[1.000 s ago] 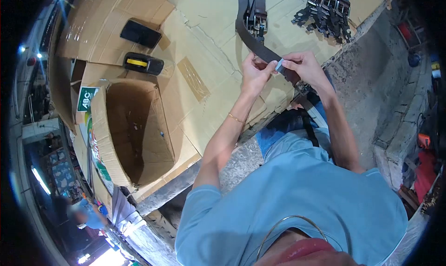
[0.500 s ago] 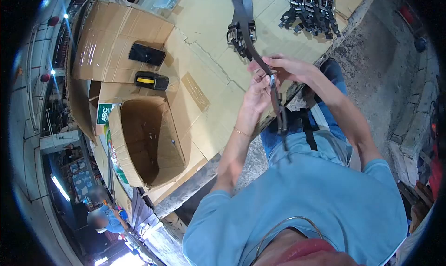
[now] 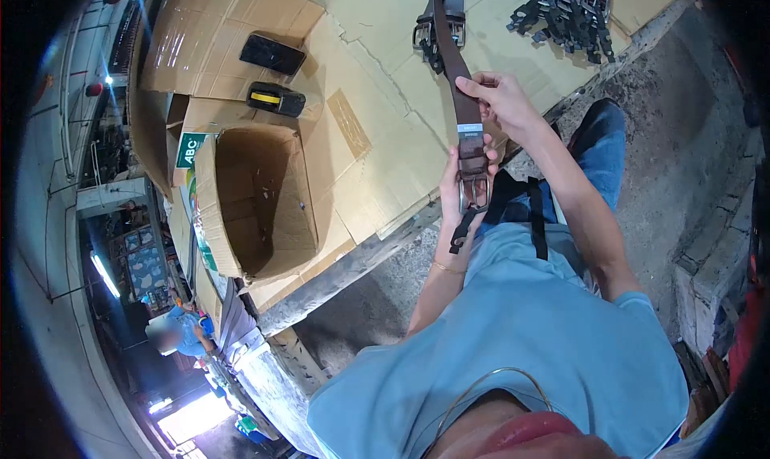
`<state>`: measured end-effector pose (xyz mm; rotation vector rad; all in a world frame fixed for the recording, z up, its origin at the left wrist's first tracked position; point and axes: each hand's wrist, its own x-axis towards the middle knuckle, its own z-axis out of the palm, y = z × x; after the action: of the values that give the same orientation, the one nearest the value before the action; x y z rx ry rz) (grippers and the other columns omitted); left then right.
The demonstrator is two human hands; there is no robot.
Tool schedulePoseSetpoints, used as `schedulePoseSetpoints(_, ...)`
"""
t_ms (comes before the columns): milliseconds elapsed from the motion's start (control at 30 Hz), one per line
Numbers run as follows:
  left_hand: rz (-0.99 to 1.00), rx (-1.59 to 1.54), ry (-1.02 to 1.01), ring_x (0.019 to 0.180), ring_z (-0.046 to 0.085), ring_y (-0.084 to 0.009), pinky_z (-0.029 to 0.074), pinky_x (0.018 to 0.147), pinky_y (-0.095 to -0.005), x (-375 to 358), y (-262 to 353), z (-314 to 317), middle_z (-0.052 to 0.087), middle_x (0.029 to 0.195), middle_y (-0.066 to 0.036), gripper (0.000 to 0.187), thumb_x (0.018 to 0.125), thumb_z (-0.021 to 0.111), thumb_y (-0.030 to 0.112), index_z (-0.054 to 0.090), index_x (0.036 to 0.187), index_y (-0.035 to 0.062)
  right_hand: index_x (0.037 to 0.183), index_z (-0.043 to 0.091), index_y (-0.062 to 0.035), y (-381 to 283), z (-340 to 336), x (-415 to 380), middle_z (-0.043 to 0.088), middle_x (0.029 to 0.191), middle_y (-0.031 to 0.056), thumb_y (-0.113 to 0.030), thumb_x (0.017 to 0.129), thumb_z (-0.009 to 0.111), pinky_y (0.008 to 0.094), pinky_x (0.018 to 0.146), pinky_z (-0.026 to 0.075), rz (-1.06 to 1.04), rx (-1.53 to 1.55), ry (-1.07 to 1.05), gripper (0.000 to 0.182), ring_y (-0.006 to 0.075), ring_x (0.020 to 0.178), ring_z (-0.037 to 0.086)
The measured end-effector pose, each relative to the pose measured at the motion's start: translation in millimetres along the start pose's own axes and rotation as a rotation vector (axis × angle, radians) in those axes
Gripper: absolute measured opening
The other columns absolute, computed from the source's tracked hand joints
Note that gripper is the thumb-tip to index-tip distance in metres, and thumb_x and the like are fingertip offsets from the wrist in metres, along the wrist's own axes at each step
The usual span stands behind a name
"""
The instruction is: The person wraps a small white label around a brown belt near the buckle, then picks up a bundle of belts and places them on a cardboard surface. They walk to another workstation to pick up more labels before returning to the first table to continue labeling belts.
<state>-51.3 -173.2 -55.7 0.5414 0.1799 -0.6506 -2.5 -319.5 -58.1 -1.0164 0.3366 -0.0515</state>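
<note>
A dark brown belt runs down from the cardboard-covered table to a silver buckle, with a small black hanger hook attached there. My left hand lies under the buckle end, its fingers curled round both sides of the strap. Higher up, my right hand pinches the strap's right edge with the thumb on top. Between the hands, a small light label wraps across the belt.
More buckled belts with black hooks lie at the table's top right. An open cardboard box, a black phone and a black-and-yellow tool are on the left. Another person is in the far lower left.
The belt has been turned so its label and buckle face up. My right hand has moved up the strap, and my left hand now sits beneath the buckle end.
</note>
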Motion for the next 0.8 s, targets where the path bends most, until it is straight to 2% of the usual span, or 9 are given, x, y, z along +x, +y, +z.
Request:
schedulePoseSetpoints(233, -0.001, -0.051, -0.043, 0.083, 0.059, -0.0201, 0.054, 0.064, -0.0263, 6, -8, -11, 0.055, 0.105, -0.014, 0.046, 0.094, 0.045, 0.036, 0.046, 0.117, -0.0042, 0.071, 0.061, -0.0064, -7, -2, -2, 0.054, 0.062, -0.0037, -0.023, 0.077, 0.073, 0.0172, 0.044, 0.031, -0.061, -0.02, 0.035, 0.021, 0.0028, 0.047, 0.041)
schedulePoseSetpoints(300, -0.064, -0.122, -0.042, 0.083, 0.059, -0.0197, 0.054, 0.063, -0.0257, 11, -8, -20, 0.055, 0.104, -0.013, 0.048, 0.093, 0.046, 0.038, 0.046, 0.116, -0.0042, 0.079, 0.064, 0.0026, -7, -2, -1, 0.058, 0.066, 0.0014, -0.02, 0.074, 0.075, 0.0196, 0.045, 0.033, -0.081, -0.083, 0.055, 0.025, 0.0055, 0.049, 0.043)
schedulePoseSetpoints(333, -0.131, -0.196, -0.044, 0.083, 0.059, -0.0192, 0.054, 0.062, -0.025, 13, -8, -21, 0.055, 0.102, -0.012, 0.049, 0.092, 0.047, 0.039, 0.046, 0.116, -0.0042, 0.079, 0.064, 0.0026, -6, -1, 0, 0.058, 0.066, 0.0014, -0.02, 0.074, 0.075, 0.0196, 0.045, 0.033, -0.082, -0.082, 0.052, 0.025, 0.0055, 0.049, 0.043)
schedulePoseSetpoints(400, -0.073, -0.181, -0.036, 0.079, 0.059, -0.0179, 0.054, 0.062, -0.0241, 16, -12, -22, 0.055, 0.1, -0.011, 0.051, 0.091, 0.049, 0.041, 0.046, 0.115, -0.0041, 0.078, 0.064, 0.0027, -4, -1, 0, 0.058, 0.064, 0.0015, -0.019, 0.074, 0.075, 0.0194, 0.043, 0.033, -0.116, -0.088, 0.046, 0.025, 0.0053, 0.047, 0.043)
schedulePoseSetpoints(500, -0.14, -0.317, -0.066, 0.079, 0.06, -0.017, 0.054, 0.063, -0.024, 17, -13, -21, 0.055, 0.101, -0.009, 0.05, 0.091, 0.049, 0.041, 0.047, 0.113, -0.0038, 0.077, 0.064, 0.0021, -2, 0, 5, 0.058, 0.064, 0.0012, -0.018, 0.074, 0.075, 0.0193, 0.043, 0.033, -0.121, -0.11, 0.057, 0.024, 0.0051, 0.047, 0.042)
schedulePoseSetpoints(567, -0.179, -0.427, -0.073, 0.083, 0.062, -0.02, 0.056, 0.058, -0.0276, 17, -13, -18, 0.056, 0.105, -0.01, 0.046, 0.091, 0.048, 0.041, 0.048, 0.112, 0.0008, 0.077, 0.064, 0.0017, -1, 0, 5, 0.058, 0.064, 0.0011, -0.018, 0.074, 0.075, 0.0191, 0.043, 0.033, -0.123, -0.089, 0.047, 0.023, 0.0049, 0.047, 0.043)
schedulePoseSetpoints(700, -0.195, -0.107, -0.191, 0.089, 0.062, -0.0195, 0.057, 0.063, -0.0286, 18, -8, -22, 0.057, 0.106, -0.01, 0.047, 0.091, 0.048, 0.043, 0.05, 0.111, 0.0005, 0.072, 0.062, -0.0045, -14, 3, -4, 0.054, 0.064, -0.0035, -0.014, 0.076, 0.073, 0.0168, 0.044, 0.03, -0.05, -0.142, 0.057, 0.015, 0.002, 0.05, 0.04)
schedulePoseSetpoints(767, -0.092, -0.081, 0.068, 0.095, 0.061, -0.0188, 0.058, 0.069, -0.0296, 14, -9, 6, 0.058, 0.106, -0.01, 0.047, 0.091, 0.048, 0.043, 0.051, 0.11, 0.0003, 0.072, 0.061, -0.0042, -16, 3, -7, 0.054, 0.064, -0.0034, -0.014, 0.076, 0.073, 0.0168, 0.044, 0.03, -0.047, -0.143, 0.05, 0.016, 0.002, 0.05, 0.04)
schedulePoseSetpoints(800, -0.095, -0.086, 0.068, 0.095, 0.061, -0.0188, 0.058, 0.069, -0.0296, 15, -8, 3, 0.058, 0.106, -0.01, 0.047, 0.091, 0.048, 0.043, 0.051, 0.11, 0.0003, 0.072, 0.061, -0.004, -17, 1, -9, 0.054, 0.064, -0.0033, -0.014, 0.076, 0.073, 0.0168, 0.044, 0.03, -0.048, -0.146, 0.04, 0.016, 0.0021, 0.05, 0.04)
